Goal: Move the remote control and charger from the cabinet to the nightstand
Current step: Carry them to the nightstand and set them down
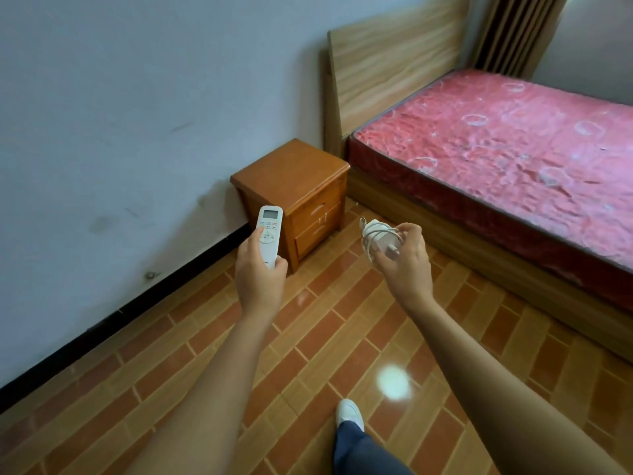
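Left hand [260, 279] grips white slim remote control [269, 234], long axis aimed at orange-brown wooden nightstand [291, 173] ahead; right hand [407, 258] clutches white coiled-cable charger [380, 238]. Nightstand well apart, nearer left hand.

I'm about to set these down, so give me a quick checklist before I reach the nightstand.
1. Remote secure in left hand: ok, fingers wrapped around its lower half.
2. Charger secure in right hand: ok, held with its cable coiled.
3. Cable loose or trailing: ok, only one short plug end sticks out.
4. Nightstand top free: ok, nothing on it.
5. Floor path clear: ok, no obstacles visible.
6. Within reach: not ok, the nightstand is some way ahead.
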Demonstrator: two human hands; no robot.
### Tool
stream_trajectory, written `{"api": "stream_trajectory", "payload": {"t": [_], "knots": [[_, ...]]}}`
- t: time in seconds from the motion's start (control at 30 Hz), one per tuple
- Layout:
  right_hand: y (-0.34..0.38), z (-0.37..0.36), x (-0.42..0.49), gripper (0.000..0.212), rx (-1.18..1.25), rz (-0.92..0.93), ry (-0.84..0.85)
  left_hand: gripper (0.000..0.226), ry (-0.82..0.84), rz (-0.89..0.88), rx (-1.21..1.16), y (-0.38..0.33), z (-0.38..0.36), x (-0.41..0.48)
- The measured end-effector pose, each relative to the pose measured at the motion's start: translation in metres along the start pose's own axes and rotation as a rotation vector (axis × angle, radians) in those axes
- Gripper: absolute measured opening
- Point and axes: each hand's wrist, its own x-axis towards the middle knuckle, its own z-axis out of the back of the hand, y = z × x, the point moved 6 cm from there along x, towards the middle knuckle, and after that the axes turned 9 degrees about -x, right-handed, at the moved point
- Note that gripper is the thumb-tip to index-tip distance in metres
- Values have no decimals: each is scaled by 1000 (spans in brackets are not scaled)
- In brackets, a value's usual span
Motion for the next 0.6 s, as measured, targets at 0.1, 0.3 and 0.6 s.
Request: {"api": "stream_trajectory", "payload": {"t": [0.1, 0.3, 0.6], "knots": [[9, -19, 58, 47, -21, 35, 21, 58, 7, 28, 6, -4, -27, 50], [33, -63, 147, 48, -18, 51, 96, 57, -76, 87, 11, 6, -45, 130], [83, -166, 237, 49, -80, 102, 145, 54, -105, 65, 4, 54, -47, 259]]}}
